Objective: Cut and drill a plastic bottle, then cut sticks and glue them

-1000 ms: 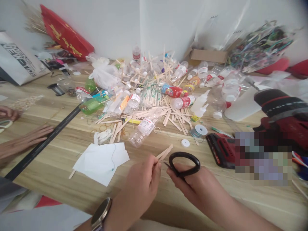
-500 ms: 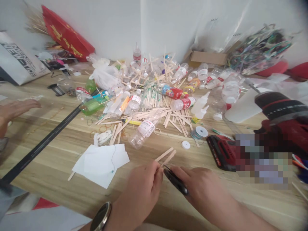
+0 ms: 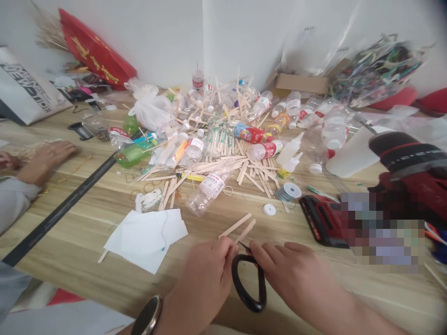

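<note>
My left hand [image 3: 209, 274], with a watch on its wrist, is closed on a thin wooden stick [image 3: 245, 231] that points up and to the right. Beside it my right hand [image 3: 293, 270] grips black-handled scissors [image 3: 248, 284] near their pivot; the handle loops hang below the fingers, and a dark blade reaches the stick. A second wooden stick [image 3: 234, 226] lies on the table just beyond my left fingers. White paper sheets [image 3: 146, 237] lie to the left of my left hand.
Plastic bottles [image 3: 209, 186] and many wooden sticks are heaped mid-table. At right are a red-black drill [image 3: 408, 158], a battery [image 3: 324, 221] and a wire spool [image 3: 289, 191]. A black strip [image 3: 66, 209] crosses the left side, near another person's hand [image 3: 49, 160].
The scissors have turned in my right hand, so the handle loops now face the camera. The other person's hand at left has moved further in, and a second hand shows at the edge.
</note>
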The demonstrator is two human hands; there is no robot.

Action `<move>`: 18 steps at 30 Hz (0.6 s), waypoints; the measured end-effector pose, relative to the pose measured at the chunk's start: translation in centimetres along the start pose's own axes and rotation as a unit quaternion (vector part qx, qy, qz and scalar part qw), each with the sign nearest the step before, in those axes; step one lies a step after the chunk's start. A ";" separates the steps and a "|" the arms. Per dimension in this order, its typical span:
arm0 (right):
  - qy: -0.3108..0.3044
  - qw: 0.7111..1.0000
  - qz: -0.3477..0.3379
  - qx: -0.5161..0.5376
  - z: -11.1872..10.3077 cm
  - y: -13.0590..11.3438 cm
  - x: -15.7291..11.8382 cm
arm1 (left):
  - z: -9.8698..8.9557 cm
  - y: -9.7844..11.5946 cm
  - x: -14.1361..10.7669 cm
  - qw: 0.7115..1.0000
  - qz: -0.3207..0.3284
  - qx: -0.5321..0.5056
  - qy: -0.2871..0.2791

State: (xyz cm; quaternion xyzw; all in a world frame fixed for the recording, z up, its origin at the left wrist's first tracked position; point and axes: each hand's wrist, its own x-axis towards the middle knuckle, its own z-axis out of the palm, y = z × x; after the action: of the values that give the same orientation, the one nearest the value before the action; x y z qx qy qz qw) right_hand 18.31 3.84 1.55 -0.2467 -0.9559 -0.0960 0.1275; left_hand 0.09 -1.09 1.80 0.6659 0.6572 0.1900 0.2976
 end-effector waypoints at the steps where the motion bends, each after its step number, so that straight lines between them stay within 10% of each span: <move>1: 0.001 1.000 -0.005 -0.005 -0.1 0.0 0.0 | 0.0 0.0 0.0 1.000 0.004 0.007 0.002; 10: -0.046 0.991 0.043 0.114 0.2 0.5 0.0 | 2.3 -1.4 -0.8 0.953 0.221 0.124 0.167; 12: -0.115 0.941 0.143 0.283 0.4 0.2 0.2 | 2.3 -1.4 -0.9 0.932 0.248 0.167 0.204; 16: -0.297 0.696 0.308 0.576 0.4 -0.5 0.7 | 2.1 -1.4 -0.9 0.917 0.272 0.207 0.205; 18: -0.292 0.747 0.275 0.530 0.3 -0.4 0.6 | 2.0 -1.4 -0.8 0.920 0.264 0.206 0.205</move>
State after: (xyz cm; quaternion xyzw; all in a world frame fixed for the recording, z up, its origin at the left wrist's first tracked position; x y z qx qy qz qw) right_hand 17.52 3.87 1.41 -0.4074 -0.7346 0.5419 -0.0271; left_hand 0.26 -2.22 -0.49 0.8079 0.5292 0.2546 -0.0486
